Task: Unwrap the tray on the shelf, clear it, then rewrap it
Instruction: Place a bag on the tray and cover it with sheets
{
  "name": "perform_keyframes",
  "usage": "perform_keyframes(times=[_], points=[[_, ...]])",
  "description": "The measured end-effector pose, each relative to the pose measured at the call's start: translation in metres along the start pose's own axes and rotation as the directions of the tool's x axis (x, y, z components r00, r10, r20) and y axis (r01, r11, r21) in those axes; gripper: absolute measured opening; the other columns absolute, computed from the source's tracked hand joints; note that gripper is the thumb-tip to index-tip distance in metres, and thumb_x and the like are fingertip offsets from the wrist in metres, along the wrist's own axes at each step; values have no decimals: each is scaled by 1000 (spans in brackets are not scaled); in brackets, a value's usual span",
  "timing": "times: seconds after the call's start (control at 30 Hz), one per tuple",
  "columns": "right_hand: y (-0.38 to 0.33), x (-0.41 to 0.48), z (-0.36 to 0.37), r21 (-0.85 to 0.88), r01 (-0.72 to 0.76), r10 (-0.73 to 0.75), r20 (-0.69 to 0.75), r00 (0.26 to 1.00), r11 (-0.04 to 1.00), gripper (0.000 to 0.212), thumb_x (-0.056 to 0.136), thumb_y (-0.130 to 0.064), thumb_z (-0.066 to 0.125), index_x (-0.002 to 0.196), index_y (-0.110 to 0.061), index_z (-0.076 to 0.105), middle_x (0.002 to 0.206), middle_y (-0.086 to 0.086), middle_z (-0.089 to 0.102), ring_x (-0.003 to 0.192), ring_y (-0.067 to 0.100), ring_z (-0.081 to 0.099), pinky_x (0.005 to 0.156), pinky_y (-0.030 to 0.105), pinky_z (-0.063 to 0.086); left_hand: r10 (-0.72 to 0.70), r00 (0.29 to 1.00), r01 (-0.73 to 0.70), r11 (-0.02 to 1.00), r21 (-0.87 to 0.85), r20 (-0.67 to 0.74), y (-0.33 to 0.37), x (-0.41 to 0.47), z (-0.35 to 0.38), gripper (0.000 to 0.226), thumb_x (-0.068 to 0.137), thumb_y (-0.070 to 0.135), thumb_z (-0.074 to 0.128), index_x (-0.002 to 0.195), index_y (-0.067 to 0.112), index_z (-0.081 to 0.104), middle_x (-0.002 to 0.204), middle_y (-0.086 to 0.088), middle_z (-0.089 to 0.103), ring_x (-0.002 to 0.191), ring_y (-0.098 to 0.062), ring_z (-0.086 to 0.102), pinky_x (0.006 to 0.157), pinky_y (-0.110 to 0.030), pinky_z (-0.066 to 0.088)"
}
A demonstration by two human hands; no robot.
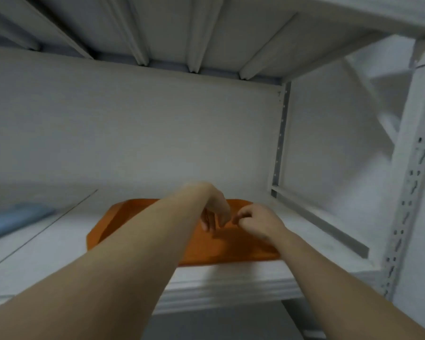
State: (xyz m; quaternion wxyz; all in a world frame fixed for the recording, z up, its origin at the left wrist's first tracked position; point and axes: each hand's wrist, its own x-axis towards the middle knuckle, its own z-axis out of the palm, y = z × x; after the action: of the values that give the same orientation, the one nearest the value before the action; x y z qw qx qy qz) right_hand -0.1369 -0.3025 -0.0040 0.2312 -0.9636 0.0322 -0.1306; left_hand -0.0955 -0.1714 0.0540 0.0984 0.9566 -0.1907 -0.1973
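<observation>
Head view: tray (227, 250) at the front edge of the shelf (59, 253) looks cleared. Left hand (217, 211) and right hand (257, 222) curl over it, pinching wrap or nothing, cannot tell. Rewrapping likely remains.

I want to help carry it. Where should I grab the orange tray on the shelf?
Probably its near long edge, coming from the front. The orange tray lies flat on the shelf with that edge at the shelf's open front, and the back wall closes off the far side. Its upturned rim looks like a good lip to hold.
</observation>
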Motion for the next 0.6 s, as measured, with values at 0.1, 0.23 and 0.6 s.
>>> perform_keyframes(times=[0.1, 0.23, 0.6], points=[[-29, 23, -1, -61, 9, -2, 108, 994, 998, 31, 79, -13, 52, 97, -24, 73, 103, -3, 70, 95, 17, 63, 85, 30, 53, -37, 999, 37, 999, -16, -14, -24, 4, -23, 33, 92, 24, 54, 121, 8, 58, 113, -8, 69, 72, -16, 65, 58, -26, 46], [-76, 59, 8, -89, 43, -22, 225, 974, 995, 36, 77, -10, 50, 101, -27, 70, 107, -4, 68, 94, 15, 62, 81, 24, 50, -79, 995, 75, 995, -62, -68, -74, 9, -48, 17, 89, 17, 57, 95, 2, 64, 107, -11, 71, 77, -23, 67, 78, -39, 58], [-221, 103, 57, -20, 277, -241, 438, 866, 961, 37, 81, -10, 52, 110, -25, 69, 115, 1, 66, 103, 19, 62, 82, 23, 50, -332, 916, 342, 940, 7, -226, -219, -15, -87, 33, 86, 8, 51, 55, 10, 40, 59, -4, 41, 56, -19, 43, 67, -28, 40]])
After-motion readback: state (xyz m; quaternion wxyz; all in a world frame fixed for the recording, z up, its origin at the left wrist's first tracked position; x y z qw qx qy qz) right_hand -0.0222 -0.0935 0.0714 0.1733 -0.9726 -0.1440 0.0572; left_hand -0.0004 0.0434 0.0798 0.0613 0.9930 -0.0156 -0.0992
